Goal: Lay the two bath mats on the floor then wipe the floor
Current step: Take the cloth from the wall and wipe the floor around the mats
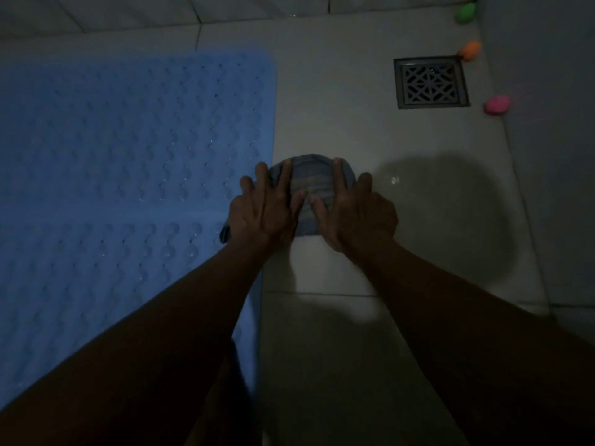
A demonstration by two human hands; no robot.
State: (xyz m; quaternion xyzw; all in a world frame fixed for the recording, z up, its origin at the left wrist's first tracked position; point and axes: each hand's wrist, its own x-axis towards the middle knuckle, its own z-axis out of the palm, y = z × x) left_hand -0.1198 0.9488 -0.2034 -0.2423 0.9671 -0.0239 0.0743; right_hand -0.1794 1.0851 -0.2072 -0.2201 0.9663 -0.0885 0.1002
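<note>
A blue bath mat (128, 175) with raised bumps lies flat on the tiled floor (338, 117) and fills the left of the view. Just right of its edge a folded grey-blue striped cloth (310, 185) lies on the tiles. My left hand (264, 207) presses flat on the cloth's left part, fingers straight and spread. My right hand (354, 210) presses flat on its right part in the same way. Only one mat can be told apart in this dim light.
A square metal floor drain (430, 82) sits at the upper right. Beyond it, along the wall, lie a green (465, 12), an orange (470, 49) and a pink (497, 104) small rounded object. A wall rises on the right. Small water drops glint on the tiles.
</note>
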